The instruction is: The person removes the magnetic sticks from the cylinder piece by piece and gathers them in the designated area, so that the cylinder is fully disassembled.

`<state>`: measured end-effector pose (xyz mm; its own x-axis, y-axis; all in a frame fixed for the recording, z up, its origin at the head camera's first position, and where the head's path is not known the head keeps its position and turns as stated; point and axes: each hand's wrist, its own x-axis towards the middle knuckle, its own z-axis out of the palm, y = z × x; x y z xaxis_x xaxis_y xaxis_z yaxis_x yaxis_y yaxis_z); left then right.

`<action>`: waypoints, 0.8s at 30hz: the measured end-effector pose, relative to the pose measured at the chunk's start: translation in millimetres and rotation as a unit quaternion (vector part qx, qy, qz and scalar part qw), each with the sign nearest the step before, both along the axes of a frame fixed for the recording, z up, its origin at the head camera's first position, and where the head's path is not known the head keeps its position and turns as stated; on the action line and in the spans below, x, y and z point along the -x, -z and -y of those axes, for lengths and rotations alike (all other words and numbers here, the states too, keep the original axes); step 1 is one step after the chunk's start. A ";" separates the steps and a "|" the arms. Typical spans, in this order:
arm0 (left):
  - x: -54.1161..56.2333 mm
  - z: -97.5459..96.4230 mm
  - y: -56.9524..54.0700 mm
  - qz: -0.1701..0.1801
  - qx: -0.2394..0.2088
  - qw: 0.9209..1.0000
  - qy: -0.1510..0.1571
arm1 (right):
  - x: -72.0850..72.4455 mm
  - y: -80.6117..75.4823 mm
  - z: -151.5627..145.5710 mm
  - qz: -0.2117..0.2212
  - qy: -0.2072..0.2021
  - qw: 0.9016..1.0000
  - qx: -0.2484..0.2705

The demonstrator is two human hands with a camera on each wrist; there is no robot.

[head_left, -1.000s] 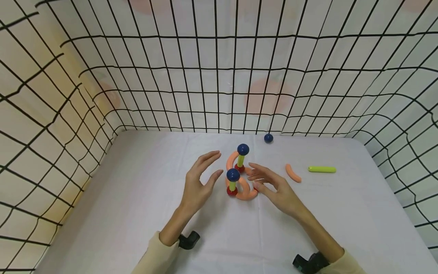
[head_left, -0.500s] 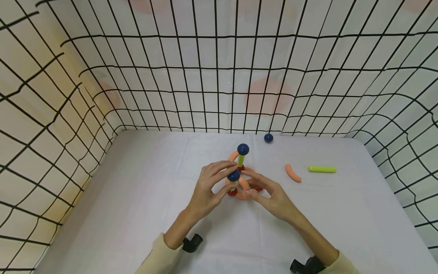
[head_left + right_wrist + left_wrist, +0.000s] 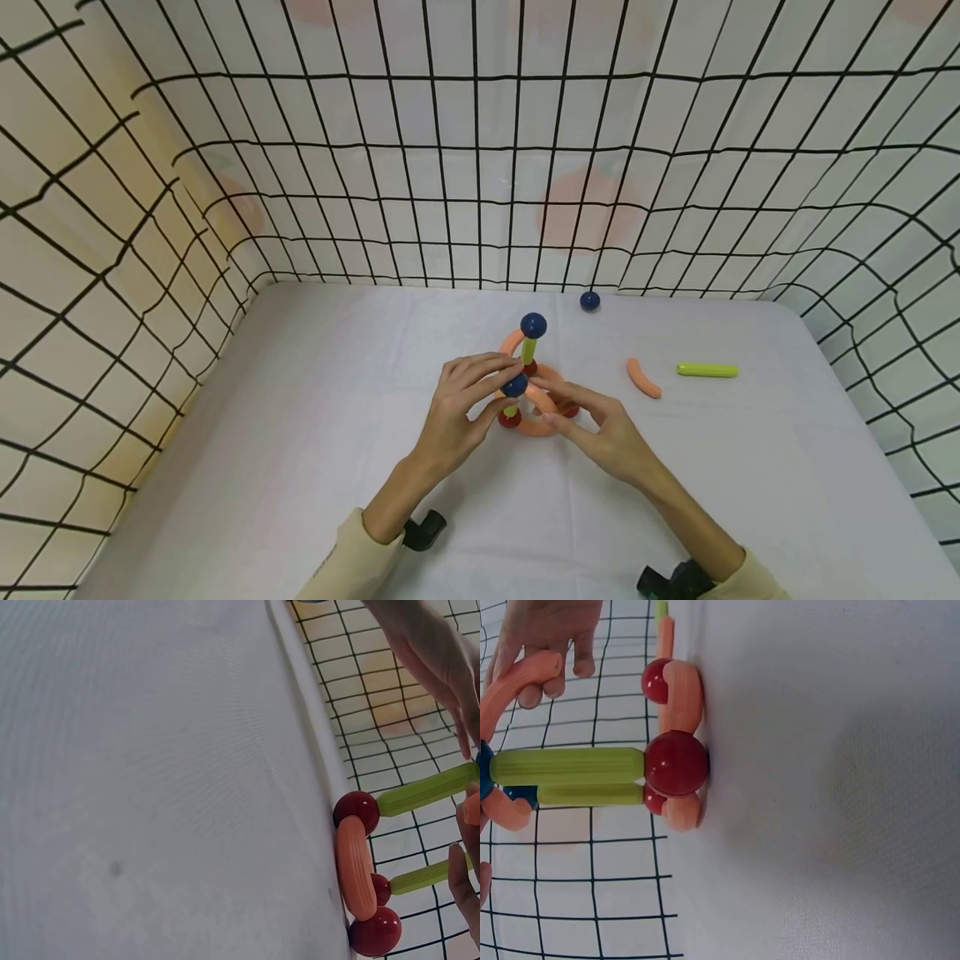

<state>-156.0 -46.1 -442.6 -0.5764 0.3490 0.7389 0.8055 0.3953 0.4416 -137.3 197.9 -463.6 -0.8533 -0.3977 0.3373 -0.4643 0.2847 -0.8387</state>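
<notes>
A small structure of balls, sticks and curved pieces stands on the white cloth. My left hand (image 3: 453, 412) pinches the near blue ball (image 3: 514, 384) between thumb and fingers. Under that ball is an upright green stick (image 3: 570, 766), set on a red ball (image 3: 676, 763). An orange curved piece (image 3: 541, 399) reaches out from the blue ball, and the thumb and fingers of my right hand (image 3: 618, 433) pinch its outer end. Behind, a second blue ball (image 3: 533, 325) tops another green stick (image 3: 528, 350). Lower orange curved pieces (image 3: 354, 866) link the red balls at the base.
Right of the structure lie a loose orange curved piece (image 3: 643, 378) and a loose green stick (image 3: 707, 370). A loose blue ball (image 3: 590, 302) sits at the back edge. Black wire mesh (image 3: 420, 175) walls in the back and both sides of the white table (image 3: 337, 367).
My left hand has come in from the left onto the near blue ball. My right hand has moved left, taken the upper orange curved piece, and swung its end up and right.
</notes>
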 end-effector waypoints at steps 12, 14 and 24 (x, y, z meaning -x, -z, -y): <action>-0.1 0.6 -1.5 0.002 0.005 1.000 0.002 | 3.2 -7.9 0.3 0.010 -0.025 0.999 0.045; -0.2 1.1 -2.0 0.006 0.002 1.000 0.001 | 2.7 -8.7 0.6 0.012 -0.027 0.999 0.045; 2.9 2.2 -2.0 0.010 -0.005 1.000 0.003 | 7.5 -11.3 -12.6 0.018 0.002 0.998 0.058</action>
<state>-158.9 -48.3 -440.6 -0.5900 0.3449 0.7300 0.7979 0.3870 0.4621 -144.8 210.5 -452.3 -0.8670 -0.3545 0.3503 -0.4326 0.1865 -0.8821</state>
